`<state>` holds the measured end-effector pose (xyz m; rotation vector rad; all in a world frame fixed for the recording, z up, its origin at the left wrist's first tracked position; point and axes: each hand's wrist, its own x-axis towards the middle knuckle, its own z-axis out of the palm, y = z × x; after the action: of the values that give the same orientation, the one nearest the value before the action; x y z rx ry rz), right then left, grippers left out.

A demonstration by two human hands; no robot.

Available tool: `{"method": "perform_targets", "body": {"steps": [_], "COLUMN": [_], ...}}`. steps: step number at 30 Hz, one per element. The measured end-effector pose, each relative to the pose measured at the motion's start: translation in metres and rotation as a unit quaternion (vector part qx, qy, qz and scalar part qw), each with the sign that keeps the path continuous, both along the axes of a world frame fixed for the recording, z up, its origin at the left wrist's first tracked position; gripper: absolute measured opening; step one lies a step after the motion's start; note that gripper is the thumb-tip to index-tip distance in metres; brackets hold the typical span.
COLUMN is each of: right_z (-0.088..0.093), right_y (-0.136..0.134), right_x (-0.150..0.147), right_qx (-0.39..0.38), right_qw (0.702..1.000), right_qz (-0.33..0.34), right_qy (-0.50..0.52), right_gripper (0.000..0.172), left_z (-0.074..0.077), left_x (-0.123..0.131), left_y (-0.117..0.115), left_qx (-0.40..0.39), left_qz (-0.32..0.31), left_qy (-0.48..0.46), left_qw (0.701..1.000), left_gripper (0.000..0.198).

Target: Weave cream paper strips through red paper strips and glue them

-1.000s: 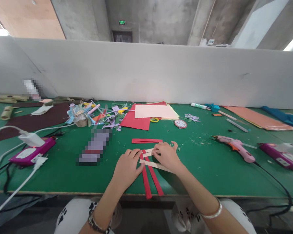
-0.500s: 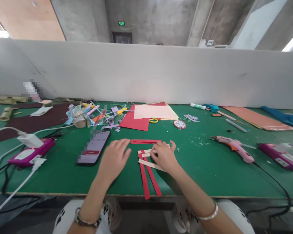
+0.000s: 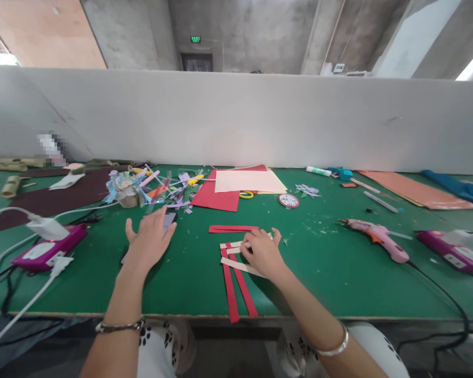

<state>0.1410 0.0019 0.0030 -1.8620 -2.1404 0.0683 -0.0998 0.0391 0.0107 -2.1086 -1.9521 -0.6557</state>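
Two long red paper strips [image 3: 236, 287] lie on the green table [image 3: 331, 278], crossed by cream strips [image 3: 233, 264] in a weave. My right hand [image 3: 262, 253] presses down on the weave's right side with its fingers curled on the cream strips. My left hand [image 3: 150, 240] is spread open, palm down, over a phone [image 3: 170, 217] to the left; the phone is mostly hidden beneath it. A spare folded red strip [image 3: 232, 229] lies just beyond the weave.
Red and cream paper sheets [image 3: 236, 186] and yellow scissors [image 3: 246, 195] lie further back, beside a heap of paper scraps [image 3: 153, 189]. A pink glue gun [image 3: 378, 239] lies at the right. Purple power strips [image 3: 49, 249] with white cables sit at the left.
My left hand has left the paper weave and moved left to the phone, now covering it. My right hand has stayed on the strips.
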Motion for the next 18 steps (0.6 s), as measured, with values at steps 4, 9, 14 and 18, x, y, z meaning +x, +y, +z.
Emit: {"method": "perform_targets", "body": {"steps": [4,9,14,18], "right_z": [-0.001,-0.001,-0.001,0.000], "right_y": [0.000,0.000,0.000,0.000], "right_x": [0.000,0.000,0.001,0.001], "right_qx": [-0.004,-0.005,-0.008,-0.010], "right_qw": [1.000,1.000,1.000,1.000], "right_qz": [0.003,0.006,-0.002,0.002], "right_qy": [-0.005,-0.002,0.008,0.015], "right_gripper": [0.017,0.017,0.016,0.016], "left_z": [0.005,-0.003,-0.008,-0.012], "left_x": [0.035,0.064,0.030,0.024], "left_y": [-0.027,-0.042,-0.025,-0.025], "left_qx": [0.070,-0.021,0.040,0.019], "left_qz": [-0.045,-0.201,-0.045,-0.117], "left_qy": [-0.036,0.012,-0.026,-0.082], "left_qw": [0.996,0.979,0.998,0.990], "left_gripper": [0.045,0.040,0.042,0.041]}}
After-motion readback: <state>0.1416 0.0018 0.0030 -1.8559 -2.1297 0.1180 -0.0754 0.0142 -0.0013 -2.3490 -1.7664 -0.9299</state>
